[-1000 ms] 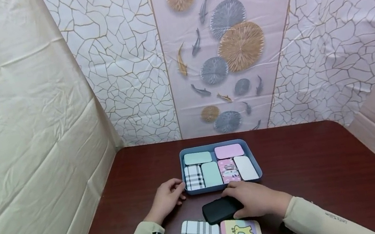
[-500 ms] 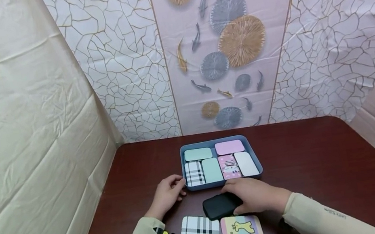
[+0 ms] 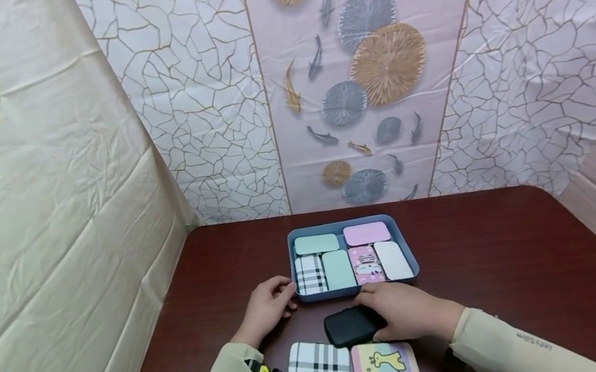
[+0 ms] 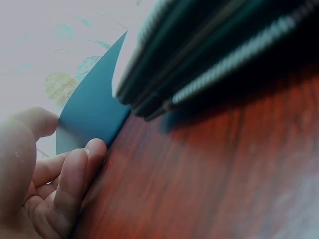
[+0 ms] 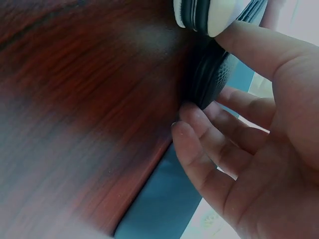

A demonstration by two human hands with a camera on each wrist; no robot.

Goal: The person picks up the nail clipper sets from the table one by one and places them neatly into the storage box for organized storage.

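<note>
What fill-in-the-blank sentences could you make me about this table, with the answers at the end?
The right hand grips a case coloured ____.
The left hand touches a tray coloured ____.
The tray contains ____ cases.
The animal on the pink-and-yellow case is a ____.
Missing words: black; blue; six; giraffe.

The head view looks forward and down from the person's side, far enough back to take in the table, the tray toward 5 o'clock and both hands. The left wrist view sits low, close and tilted, its left hand at 8 o'clock; the right wrist view, equally close and slanted, has its right hand toward 4. Both wrist views share table and tray wall.
</note>
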